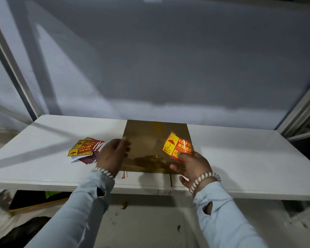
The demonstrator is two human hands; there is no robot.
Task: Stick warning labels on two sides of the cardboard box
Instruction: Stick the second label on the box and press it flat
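Item: cardboard box (150, 145), flat, brown, on white table (240, 158), centre, near front edge.

Detail: R hand (191, 165) pinches a red/yellow "KEEP DRY" warning label (177, 145) by its lower edge w/ thumb + fingers; label is over the box's right part, slightly curled; can't tell if stuck down. L hand (113, 154) at box's left edge, fingers curled at the edge; can't tell whether it grips. Pile of spare labels (84, 149) on table just left of L hand. Both wrists w/ beaded bracelets, pale blue sleeves. Grey backdrop behind table.
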